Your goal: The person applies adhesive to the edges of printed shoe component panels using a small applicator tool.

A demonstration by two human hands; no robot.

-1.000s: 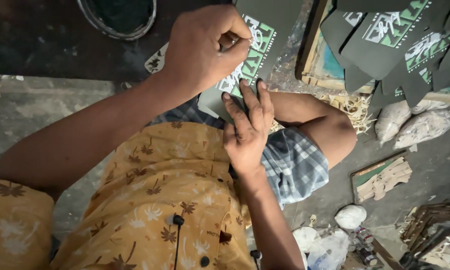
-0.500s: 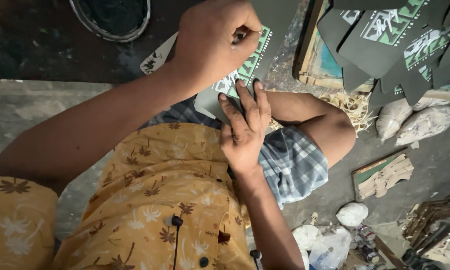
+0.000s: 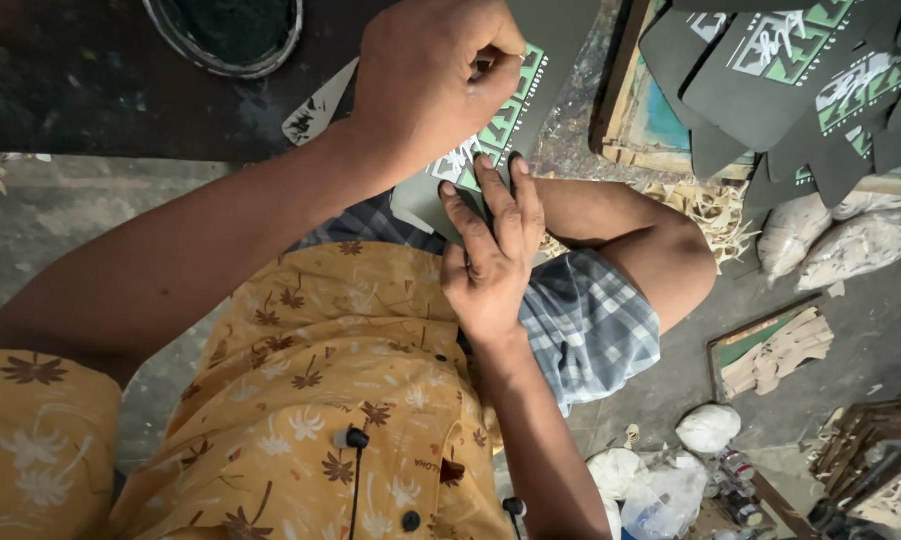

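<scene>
Left hand (image 3: pixel 425 85) has slid a little up the dark printed sheet (image 3: pixel 515 95) since a second ago, fingers pinched shut on something small at the green-and-white print; what it grips can't be told. Right hand (image 3: pixel 490 255) hasn't moved: fingers spread flat, pressing the sheet's lower end onto the knee (image 3: pixel 660 250). Judging by that, the work is creeping along the print while the sheet stays pinned.
</scene>
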